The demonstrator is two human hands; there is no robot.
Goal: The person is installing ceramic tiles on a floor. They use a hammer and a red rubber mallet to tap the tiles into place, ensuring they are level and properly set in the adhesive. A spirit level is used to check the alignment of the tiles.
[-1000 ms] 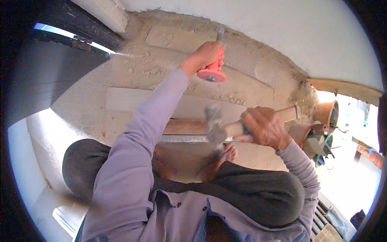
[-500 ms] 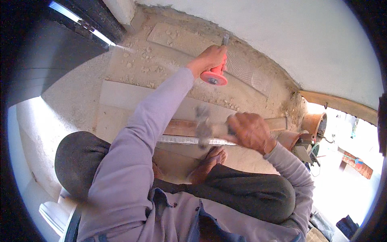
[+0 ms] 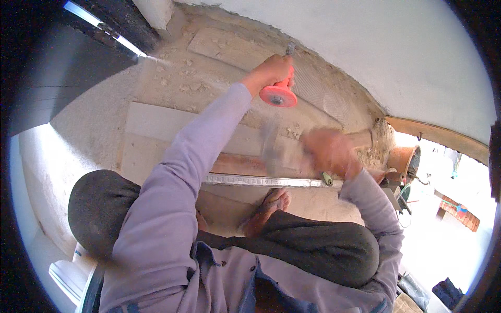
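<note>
My left hand (image 3: 275, 72) is wrapped round a chisel with a pink-red handle and a round hand guard (image 3: 278, 96). The flat steel blade (image 3: 290, 49) points away from me, toward the broken strip at the foot of the white wall; my fist hides most of the handle. My right hand (image 3: 333, 151), smeared by motion, grips a hammer whose blurred head (image 3: 271, 148) hangs to its left, apart from the chisel's struck end. Dusty tile (image 3: 323, 96) with ridged lines lies beyond the chisel.
A metal straightedge (image 3: 261, 180) lies before my foot (image 3: 267, 211), beside a reddish-brown board (image 3: 237, 164). A green-handled thing (image 3: 327, 179) rests at its right part. Rubble (image 3: 188, 83) covers the floor. An orange-brown pot (image 3: 404, 158) stands right; a dark door (image 3: 78, 78) is left.
My right hand and the hammer have swung slightly up and to the right, uncovering the green-handled thing. My left hand keeps the chisel in nearly the same place.
</note>
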